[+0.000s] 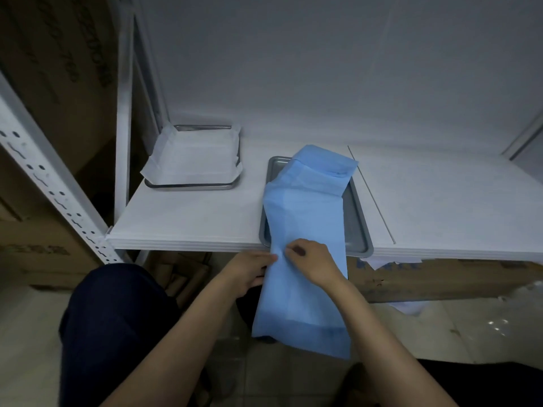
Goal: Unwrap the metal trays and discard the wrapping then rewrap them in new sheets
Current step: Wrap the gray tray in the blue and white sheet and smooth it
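Pinching the blue sheet over the bare tray, both hands' grip suggested rewrapping begun; unfolding it appeared next.

We see bare shelf between the white-lined tray and the tray under the blue sheet, and more to the right. The upright post blocks the left edge.

left hand: grip pinched, fingers curled | right hand: grip pinched, palm down | forearms extended
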